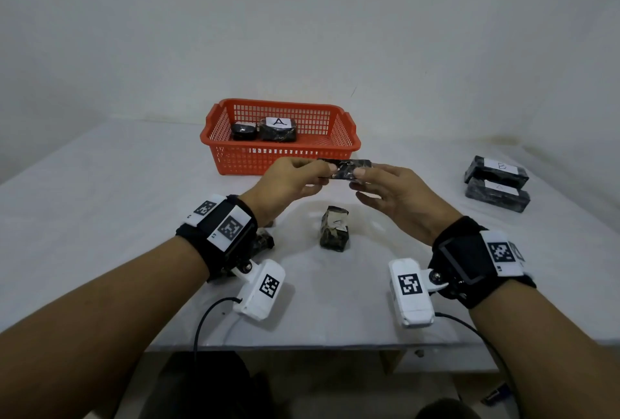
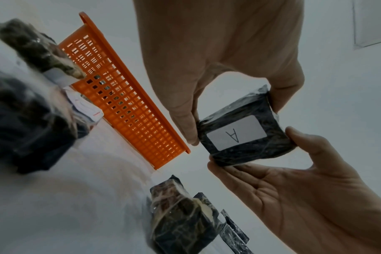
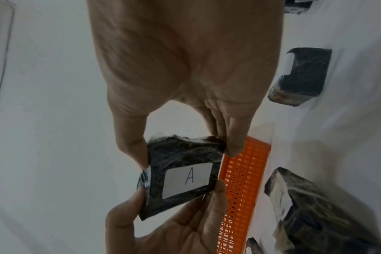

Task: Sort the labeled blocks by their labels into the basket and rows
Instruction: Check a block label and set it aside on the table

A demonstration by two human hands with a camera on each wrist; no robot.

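Both hands hold one dark wrapped block point(image 1: 345, 168) in the air just in front of the orange basket point(image 1: 255, 160). My left hand point(image 1: 323, 175) pinches its left end and my right hand point(image 1: 359, 178) pinches its right end. The block's white label, which reads A point(image 2: 236, 132), faces down towards the wrist cameras point(image 3: 186, 178) and is hidden in the head view. Two dark blocks lie inside the basket, a small one point(image 1: 244, 131) and one labelled A point(image 1: 277, 130). A loose block point(image 1: 334, 229) stands on the table below my hands.
Two long dark blocks lie side by side at the right of the white table, one labelled B point(image 1: 496, 172) and one nearer me point(image 1: 498, 197). Another dark block point(image 1: 265, 241) sits under my left wrist. A grey wall rises behind the basket.
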